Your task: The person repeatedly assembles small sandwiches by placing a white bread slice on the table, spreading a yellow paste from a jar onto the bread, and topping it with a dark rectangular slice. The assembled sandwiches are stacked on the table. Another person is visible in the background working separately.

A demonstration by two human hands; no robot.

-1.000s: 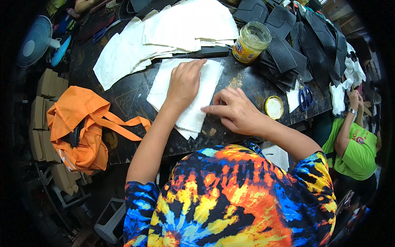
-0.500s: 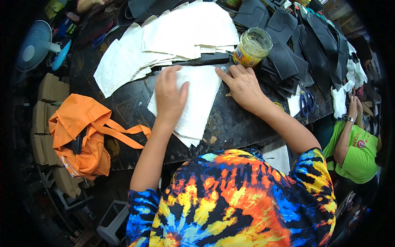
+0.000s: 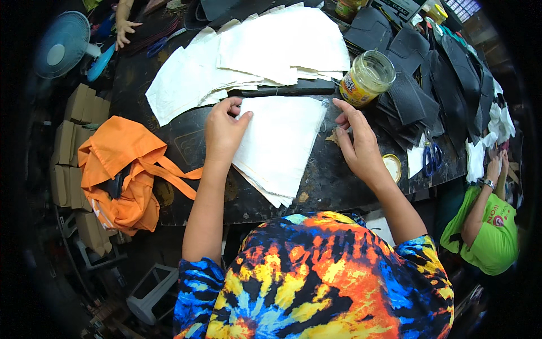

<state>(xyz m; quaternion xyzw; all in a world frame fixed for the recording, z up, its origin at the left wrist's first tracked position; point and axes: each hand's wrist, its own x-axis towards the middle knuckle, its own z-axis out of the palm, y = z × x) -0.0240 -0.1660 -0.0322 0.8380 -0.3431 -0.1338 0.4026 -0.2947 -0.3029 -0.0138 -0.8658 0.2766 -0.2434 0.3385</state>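
A stack of white, fan-shaped fabric pieces (image 3: 282, 141) lies on the dark table before me, its lower corners slightly splayed. My left hand (image 3: 224, 130) is at the stack's upper left edge, fingers curved and thumb apart from them. The thumb tip overlaps the cloth's edge; whether it presses on it I cannot tell. Just off the stack's right edge, my right hand (image 3: 359, 138) is open with fingers spread and nothing in it. Beyond the stack, more white fabric pieces (image 3: 282, 45) lie overlapped in a wide fan. An open glass jar (image 3: 367, 79) with a yellow label stands beyond my right hand.
Black sheet pieces (image 3: 406, 101) pile up at the right, near blue-handled scissors (image 3: 432, 157) and a round lid (image 3: 392, 168). An orange cloth bag (image 3: 121, 169) sits left, below a fan (image 3: 62, 45). Another person's hand (image 3: 125, 31) is far left; a person in green (image 3: 488, 226) is at right.
My left hand has slid off the stack's top to its left edge. My right hand has lifted off the upper right corner and opened. Another person's hand now reaches in at the far left.
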